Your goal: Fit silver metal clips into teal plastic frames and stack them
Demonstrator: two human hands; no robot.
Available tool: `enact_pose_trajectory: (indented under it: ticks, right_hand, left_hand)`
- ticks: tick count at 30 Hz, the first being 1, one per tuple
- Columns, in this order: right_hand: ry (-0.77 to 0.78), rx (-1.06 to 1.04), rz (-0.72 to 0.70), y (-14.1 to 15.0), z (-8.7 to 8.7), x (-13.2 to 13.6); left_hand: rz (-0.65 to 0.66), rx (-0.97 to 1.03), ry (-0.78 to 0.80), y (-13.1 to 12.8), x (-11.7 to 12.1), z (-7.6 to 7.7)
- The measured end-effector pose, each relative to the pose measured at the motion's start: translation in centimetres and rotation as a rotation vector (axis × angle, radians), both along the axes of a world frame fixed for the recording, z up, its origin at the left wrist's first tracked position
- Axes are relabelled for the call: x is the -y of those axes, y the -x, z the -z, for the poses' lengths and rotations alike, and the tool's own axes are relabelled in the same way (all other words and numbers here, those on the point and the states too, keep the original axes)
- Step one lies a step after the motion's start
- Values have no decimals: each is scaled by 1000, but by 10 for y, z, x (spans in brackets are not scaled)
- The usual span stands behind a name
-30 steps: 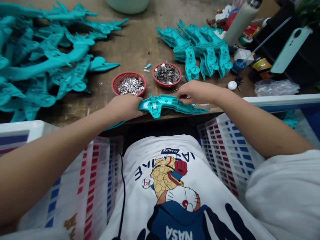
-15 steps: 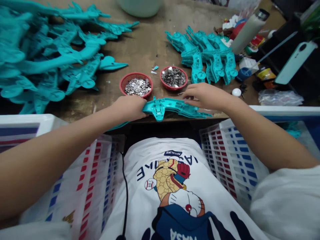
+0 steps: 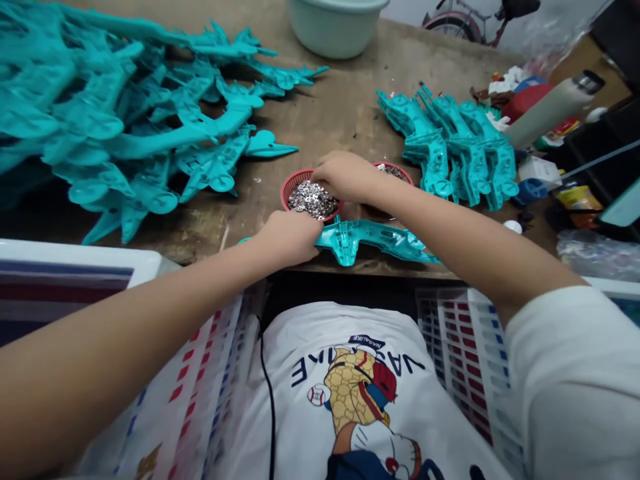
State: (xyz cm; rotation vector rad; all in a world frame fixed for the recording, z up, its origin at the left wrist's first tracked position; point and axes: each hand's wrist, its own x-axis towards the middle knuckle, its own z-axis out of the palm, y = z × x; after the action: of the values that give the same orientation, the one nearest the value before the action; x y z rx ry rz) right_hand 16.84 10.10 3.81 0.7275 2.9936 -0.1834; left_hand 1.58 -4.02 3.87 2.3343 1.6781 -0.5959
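My left hand [image 3: 294, 237] is closed around the left end of a teal plastic part [image 3: 346, 241], which lies along the front edge of the table with its ribbed side up. Just behind it stands a small red basket [image 3: 285, 192] of shiny little metal pieces [image 3: 311, 199]. My right hand [image 3: 346, 176] is over that basket's right side, fingers bent together at the metal pieces; whether one is between the fingertips is hidden. A second red basket [image 3: 409, 175] with darker metal pieces is partly covered by my right hand and forearm.
A large heap of teal parts [image 3: 200, 123] fills the left. Stacked teal parts [image 3: 465, 147] stand in rows at the right. Behind are a pale green basin [image 3: 335, 30] and a bottle [image 3: 553, 110]. White crates [image 3: 465, 347] flank my lap.
My right hand has left the right end of the teal part and moved left to the basket of shiny metal pieces. My left hand keeps its hold. The view has shifted.
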Motion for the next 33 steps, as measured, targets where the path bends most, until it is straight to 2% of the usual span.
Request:
enact_pose_trajectory:
  ticks: [3, 7, 11, 16, 21, 27, 33]
  right_hand:
    - [-92, 151, 64, 34, 7, -9]
    - [-160, 230, 52, 48, 15, -6]
    - [-155, 248, 16, 41, 15, -7]
    - [-122, 270, 94, 34, 11, -2]
    - [-103, 303, 124, 33, 14, 4]
    - [18, 153, 155, 24, 10, -3]
    - [112, 63, 169, 15, 7, -7]
  left_hand:
    - [17, 13, 24, 1, -3, -6]
    - [77, 9, 47, 0, -8, -13]
    - [92, 16, 47, 0, -8, -16]
    - [64, 4, 52, -2, -1, -24]
    - [13, 0, 55, -1, 3, -27]
    - [-40, -6, 26, 5, 3, -26]
    - [1, -79, 85, 9, 3, -34]
